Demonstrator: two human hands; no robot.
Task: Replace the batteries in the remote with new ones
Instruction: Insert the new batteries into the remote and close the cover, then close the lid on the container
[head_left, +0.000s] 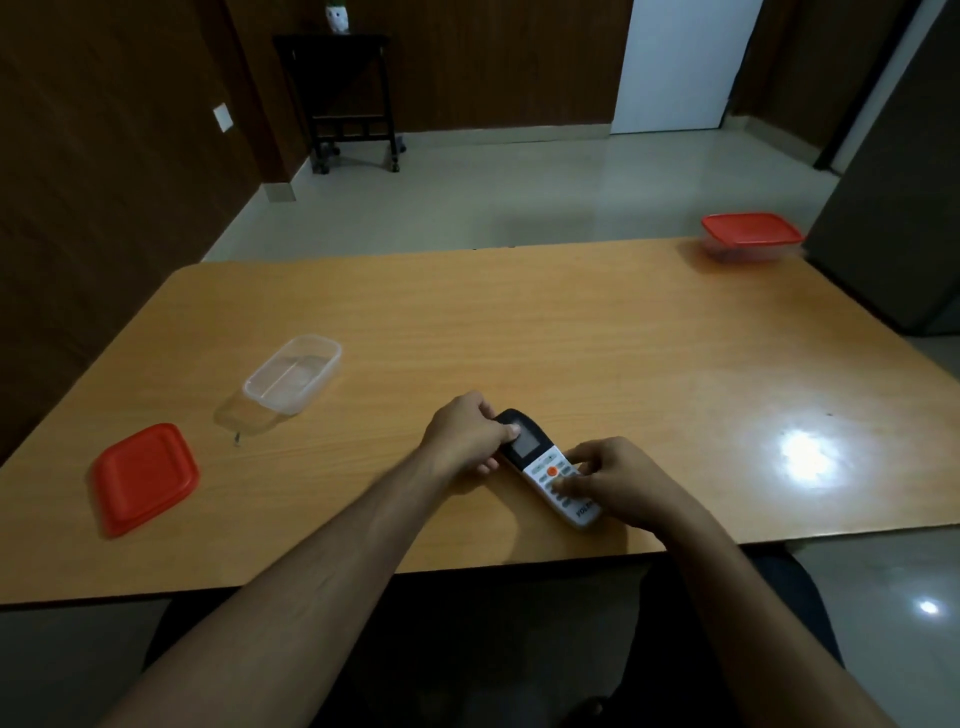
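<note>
Clear tub (292, 375) sits empty, lidless; both hands' grips clasp the remote (545, 465).

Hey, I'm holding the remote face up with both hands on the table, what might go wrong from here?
1. The remote lies buttons up, so the battery cover is underneath; flipping it with the left hand and right hand near the table edge might drop it.
2. No batteries are visible; the open clear container looks empty, and the lidded container sits at the far corner.
</note>
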